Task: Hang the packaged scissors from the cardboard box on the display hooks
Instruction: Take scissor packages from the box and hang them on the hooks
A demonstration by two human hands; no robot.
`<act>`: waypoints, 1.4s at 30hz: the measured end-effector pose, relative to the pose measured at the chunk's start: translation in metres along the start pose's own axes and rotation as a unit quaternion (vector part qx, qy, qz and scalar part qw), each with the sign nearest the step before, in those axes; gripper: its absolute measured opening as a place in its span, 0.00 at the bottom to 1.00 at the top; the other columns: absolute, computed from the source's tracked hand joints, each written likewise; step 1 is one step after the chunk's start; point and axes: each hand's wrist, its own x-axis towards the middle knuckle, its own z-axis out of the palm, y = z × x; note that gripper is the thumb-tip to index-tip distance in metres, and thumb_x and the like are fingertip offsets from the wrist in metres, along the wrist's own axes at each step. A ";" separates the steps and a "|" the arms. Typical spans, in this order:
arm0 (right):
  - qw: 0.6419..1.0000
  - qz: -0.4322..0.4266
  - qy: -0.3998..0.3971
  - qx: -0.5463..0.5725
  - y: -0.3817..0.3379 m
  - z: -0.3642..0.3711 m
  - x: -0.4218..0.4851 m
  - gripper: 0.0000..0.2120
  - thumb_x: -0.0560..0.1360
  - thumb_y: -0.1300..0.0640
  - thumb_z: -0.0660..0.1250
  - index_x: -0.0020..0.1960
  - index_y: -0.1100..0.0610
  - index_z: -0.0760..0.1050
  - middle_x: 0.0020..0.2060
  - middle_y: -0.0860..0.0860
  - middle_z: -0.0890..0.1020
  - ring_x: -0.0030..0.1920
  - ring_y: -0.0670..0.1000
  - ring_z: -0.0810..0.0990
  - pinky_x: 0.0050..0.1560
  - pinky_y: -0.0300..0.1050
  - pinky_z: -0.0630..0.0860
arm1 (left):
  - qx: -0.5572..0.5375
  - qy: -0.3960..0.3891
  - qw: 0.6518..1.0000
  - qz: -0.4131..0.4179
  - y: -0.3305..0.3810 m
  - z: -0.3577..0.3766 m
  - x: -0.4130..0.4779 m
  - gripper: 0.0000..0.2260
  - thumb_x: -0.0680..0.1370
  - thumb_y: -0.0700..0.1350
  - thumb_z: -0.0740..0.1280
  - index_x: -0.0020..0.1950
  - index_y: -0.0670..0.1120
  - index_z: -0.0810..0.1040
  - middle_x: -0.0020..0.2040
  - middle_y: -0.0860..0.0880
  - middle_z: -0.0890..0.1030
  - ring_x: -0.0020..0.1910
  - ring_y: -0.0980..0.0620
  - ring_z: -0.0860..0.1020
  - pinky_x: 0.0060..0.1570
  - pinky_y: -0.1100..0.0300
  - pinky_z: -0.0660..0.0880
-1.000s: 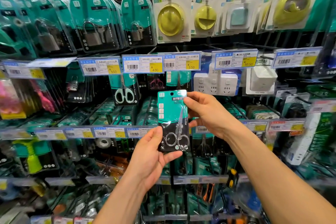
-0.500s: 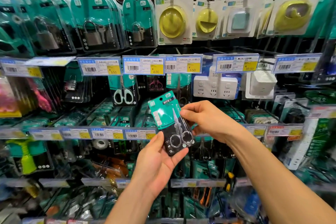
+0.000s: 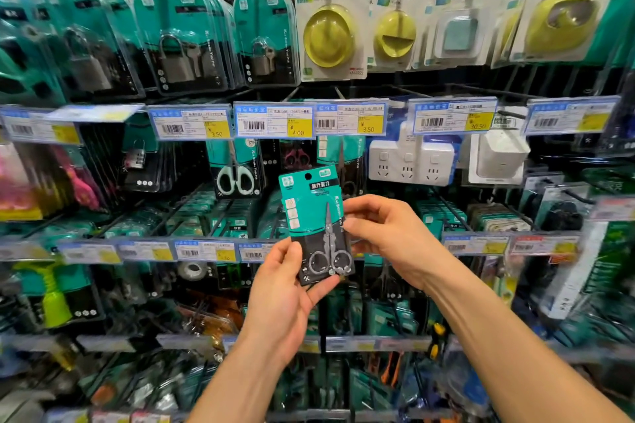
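Note:
A teal-and-black card pack of small metal scissors (image 3: 314, 220) is held up in front of the display rack, nearly upright with its hang hole at the top. My left hand (image 3: 287, 295) pinches its lower left corner between thumb and fingers. My right hand (image 3: 381, 233) pinches the pack's right edge at mid height. Behind it hang other packaged scissors (image 3: 235, 170) on a display hook below the 4.00 price tag (image 3: 275, 120). The cardboard box is out of view.
Padlock packs (image 3: 178, 34) and yellow night lights (image 3: 328, 24) hang on the top row. White power sockets (image 3: 410, 158) hang to the right. Rows of price tags run across the rack, with more teal packs on hooks in the lower rows.
The pack tilted to the left half a second ago and now stands nearly upright again, a little lower than at first. Both hands kept their hold on it.

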 end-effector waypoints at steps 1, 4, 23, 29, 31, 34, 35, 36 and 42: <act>1.000 -0.005 0.002 0.006 0.001 0.001 0.000 0.09 0.77 0.68 0.68 0.52 0.57 0.82 0.45 0.56 0.84 0.44 0.51 0.81 0.47 0.53 0.80 | 0.006 0.006 1.000 0.005 0.000 -0.001 0.000 0.08 0.85 0.43 0.57 0.58 0.43 0.75 0.54 0.41 0.85 0.48 0.45 0.84 0.36 0.53 0.83; 1.000 -0.019 0.014 -0.002 0.004 0.006 -0.002 0.09 0.77 0.68 0.68 0.49 0.56 0.82 0.42 0.54 0.84 0.43 0.50 0.82 0.45 0.52 0.81 | 0.024 0.021 0.999 0.007 -0.002 -0.003 0.001 0.08 0.85 0.43 0.58 0.57 0.43 0.75 0.53 0.41 0.85 0.47 0.46 0.84 0.36 0.53 0.83; 0.997 0.031 0.075 -0.017 0.002 0.010 0.004 0.09 0.73 0.71 0.66 0.42 0.59 0.70 0.32 0.52 0.80 0.35 0.51 0.79 0.41 0.55 0.82 | 0.140 0.060 0.986 0.061 0.002 0.004 -0.002 0.07 0.84 0.44 0.62 0.52 0.45 0.79 0.43 0.48 0.87 0.43 0.49 0.85 0.34 0.56 0.81; 0.997 0.061 0.022 -0.035 0.003 0.004 0.000 0.06 0.75 0.69 0.63 0.45 0.59 0.71 0.35 0.58 0.77 0.34 0.53 0.78 0.37 0.50 0.80 | 0.131 0.057 0.989 0.030 0.004 0.004 -0.003 0.06 0.84 0.44 0.62 0.52 0.45 0.78 0.44 0.47 0.86 0.42 0.49 0.85 0.32 0.55 0.81; 0.998 0.064 0.017 -0.023 0.004 0.003 -0.001 0.05 0.75 0.69 0.64 0.47 0.61 0.72 0.32 0.56 0.77 0.33 0.52 0.78 0.42 0.53 0.81 | 0.131 0.064 0.989 0.026 0.005 0.003 -0.001 0.07 0.84 0.44 0.62 0.52 0.45 0.79 0.47 0.45 0.86 0.44 0.47 0.84 0.30 0.57 0.81; 0.996 0.086 -0.004 0.002 0.003 0.002 -0.003 0.07 0.75 0.70 0.64 0.47 0.60 0.71 0.33 0.57 0.77 0.31 0.52 0.78 0.39 0.50 0.81 | 0.121 0.066 0.990 0.015 0.007 0.002 0.000 0.07 0.83 0.44 0.63 0.53 0.44 0.80 0.49 0.43 0.85 0.43 0.47 0.83 0.26 0.61 0.79; 0.995 0.095 -0.019 0.015 0.002 0.001 -0.003 0.08 0.75 0.71 0.64 0.47 0.59 0.71 0.33 0.57 0.77 0.31 0.52 0.78 0.38 0.49 0.81 | 0.115 0.065 0.991 0.009 0.007 0.003 0.000 0.07 0.83 0.44 0.63 0.53 0.44 0.80 0.48 0.43 0.85 0.41 0.48 0.83 0.25 0.61 0.78; 0.994 0.104 -0.035 0.029 0.001 0.000 -0.004 0.09 0.75 0.72 0.64 0.47 0.58 0.71 0.33 0.57 0.78 0.31 0.51 0.78 0.37 0.48 0.81 | 0.111 0.063 0.992 0.002 0.007 0.003 -0.001 0.06 0.83 0.44 0.63 0.53 0.44 0.80 0.47 0.43 0.85 0.39 0.49 0.83 0.24 0.62 0.78; 0.988 0.138 -0.048 0.040 0.005 -0.002 -0.007 0.09 0.75 0.70 0.63 0.48 0.58 0.70 0.31 0.55 0.77 0.29 0.50 0.77 0.28 0.40 0.78 | 0.115 0.065 0.991 0.005 0.006 0.005 0.000 0.07 0.84 0.44 0.63 0.52 0.45 0.80 0.45 0.45 0.85 0.37 0.51 0.83 0.24 0.62 0.77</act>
